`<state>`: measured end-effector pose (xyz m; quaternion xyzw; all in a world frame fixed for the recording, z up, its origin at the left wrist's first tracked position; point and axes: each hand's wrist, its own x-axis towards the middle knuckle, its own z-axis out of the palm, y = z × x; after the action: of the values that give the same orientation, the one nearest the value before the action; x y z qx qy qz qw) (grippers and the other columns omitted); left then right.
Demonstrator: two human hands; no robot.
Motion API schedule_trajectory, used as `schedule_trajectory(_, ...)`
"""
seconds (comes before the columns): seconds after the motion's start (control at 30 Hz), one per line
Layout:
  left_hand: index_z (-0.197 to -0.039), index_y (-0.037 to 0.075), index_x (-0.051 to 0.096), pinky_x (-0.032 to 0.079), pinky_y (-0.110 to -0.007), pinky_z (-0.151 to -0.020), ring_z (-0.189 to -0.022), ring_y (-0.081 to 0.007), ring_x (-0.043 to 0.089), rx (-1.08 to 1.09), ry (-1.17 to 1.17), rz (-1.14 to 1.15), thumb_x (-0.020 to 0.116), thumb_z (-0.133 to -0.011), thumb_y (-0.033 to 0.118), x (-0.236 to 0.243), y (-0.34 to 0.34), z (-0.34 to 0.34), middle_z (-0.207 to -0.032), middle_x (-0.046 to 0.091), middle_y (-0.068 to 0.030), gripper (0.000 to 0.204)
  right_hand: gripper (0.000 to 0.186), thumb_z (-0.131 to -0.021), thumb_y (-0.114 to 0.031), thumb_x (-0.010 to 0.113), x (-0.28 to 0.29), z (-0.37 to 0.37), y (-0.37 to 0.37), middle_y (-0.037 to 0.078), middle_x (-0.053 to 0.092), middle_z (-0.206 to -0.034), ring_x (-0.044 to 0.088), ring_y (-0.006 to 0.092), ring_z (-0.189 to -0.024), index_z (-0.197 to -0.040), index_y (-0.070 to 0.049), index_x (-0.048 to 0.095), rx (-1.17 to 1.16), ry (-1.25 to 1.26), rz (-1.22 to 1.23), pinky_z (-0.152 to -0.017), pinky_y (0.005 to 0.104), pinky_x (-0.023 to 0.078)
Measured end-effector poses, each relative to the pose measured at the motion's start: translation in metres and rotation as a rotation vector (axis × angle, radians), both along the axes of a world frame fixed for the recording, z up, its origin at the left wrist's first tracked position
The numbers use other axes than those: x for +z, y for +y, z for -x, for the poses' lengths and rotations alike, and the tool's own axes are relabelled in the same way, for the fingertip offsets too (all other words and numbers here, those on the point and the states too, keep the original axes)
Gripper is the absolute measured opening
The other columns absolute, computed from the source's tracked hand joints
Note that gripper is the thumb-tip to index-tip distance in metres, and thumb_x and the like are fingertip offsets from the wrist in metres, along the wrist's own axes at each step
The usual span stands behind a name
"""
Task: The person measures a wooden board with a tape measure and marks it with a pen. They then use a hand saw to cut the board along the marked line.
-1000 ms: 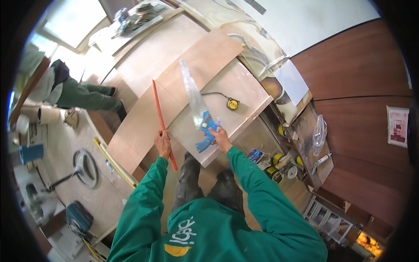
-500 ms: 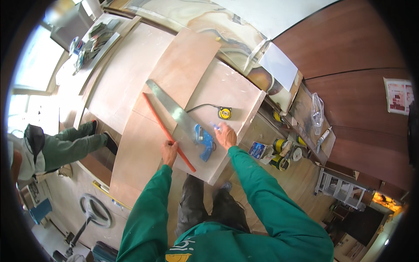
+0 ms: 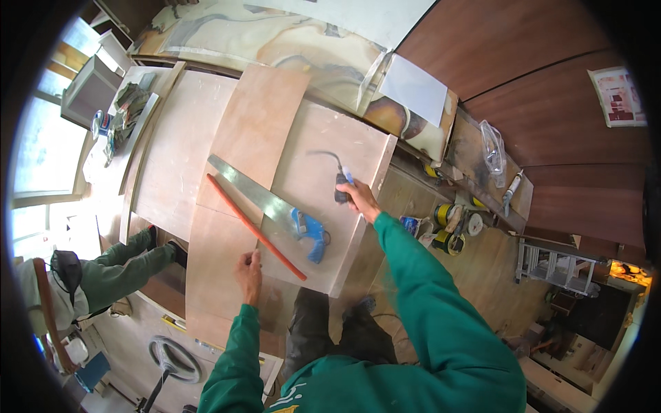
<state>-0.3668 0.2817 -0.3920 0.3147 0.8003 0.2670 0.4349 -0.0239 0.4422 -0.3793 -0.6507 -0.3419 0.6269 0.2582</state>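
Note:
My right hand (image 3: 362,201) grips a tape measure (image 3: 341,187), its dark side showing, and a blue-and-white pen (image 3: 348,175) sticks out between the same fingers. From the case a short blurred length of tape reaches left above the pale board. My left hand (image 3: 248,274) is empty, its fingers loosely bent and the thumb apart, just left of a thin orange-red strip (image 3: 256,228). This strip lies slantwise on the thin brown sheet (image 3: 234,148) and the pale board (image 3: 327,144). Beside it rests a handsaw (image 3: 256,195) with a blue handle.
Another person's legs (image 3: 131,258) are at the left. Cloths (image 3: 131,103) and a can lie at the far left. On the right are a caulking gun (image 3: 512,193), wire spools (image 3: 449,241) on the floor and a stepladder (image 3: 556,267). A wheel-shaped base (image 3: 175,359) stands lower left.
My right hand has picked up the tape measure from the board, pen still in its fingers. My left hand has let go of the orange-red strip and moved slightly left and down.

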Motion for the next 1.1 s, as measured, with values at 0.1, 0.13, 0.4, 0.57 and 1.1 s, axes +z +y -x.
schedule_trajectory(0.1,-0.112,-0.004,0.068,0.055,-0.033,-0.073,-0.083,-0.0180,0.068,-0.220,-0.349,-0.101,0.069,-0.094,0.033,0.052,0.019,-0.074,-0.093,0.071,-0.0109,0.041,0.043,-0.084,-0.043,0.072,0.064,-0.034,-0.049,0.006,0.067,-0.082,0.048,0.0064,-0.050,-0.104,-0.006,0.064,-0.037,0.356,0.143,-0.042,0.0222,0.033)
schedule_trajectory(0.13,-0.123,-0.004,0.064,0.056,-0.034,-0.077,-0.089,-0.0190,0.069,-0.319,-0.452,-0.115,0.068,-0.095,0.032,0.074,0.025,-0.103,-0.101,0.071,-0.0117,0.045,0.041,-0.085,-0.043,0.072,0.088,-0.040,-0.064,0.004,0.065,-0.081,0.047,0.0056,-0.049,-0.103,-0.006,0.064,-0.025,0.379,0.137,-0.041,0.0219,0.031)
schedule_trajectory(0.4,-0.130,-0.001,0.058,0.054,-0.030,-0.080,-0.095,-0.0188,0.065,-0.428,-0.961,-0.055,0.049,-0.103,0.054,0.169,-0.008,-0.252,-0.111,0.065,-0.0112,0.062,0.048,-0.086,-0.034,0.076,0.200,-0.071,-0.197,0.000,0.063,-0.079,0.053,0.0073,-0.063,-0.124,-0.006,0.067,0.039,0.098,-0.271,-0.055,0.0247,0.041)
schedule_trajectory(0.57,-0.105,-0.002,0.065,0.057,-0.032,-0.070,-0.083,-0.0192,0.067,-0.315,-1.129,0.150,0.056,-0.101,0.037,0.171,-0.083,-0.313,-0.093,0.068,-0.0101,0.040,0.046,-0.085,-0.033,0.076,0.223,-0.167,-0.283,0.006,0.069,-0.085,0.058,0.0090,-0.069,-0.119,-0.003,0.071,0.218,-0.060,-0.169,-0.062,0.0281,0.045)
schedule_trajectory(1.1,-0.118,0.001,0.057,0.053,-0.032,-0.080,-0.088,-0.0194,0.068,-1.073,-0.786,0.062,0.064,-0.099,0.022,0.297,-0.155,-0.500,-0.094,0.072,-0.0127,0.029,0.029,-0.102,-0.024,0.058,0.299,-0.451,-0.405,0.003,0.065,-0.080,0.051,0.0076,-0.059,-0.121,-0.005,0.069,-0.272,0.229,-0.318,-0.053,0.0234,0.040)
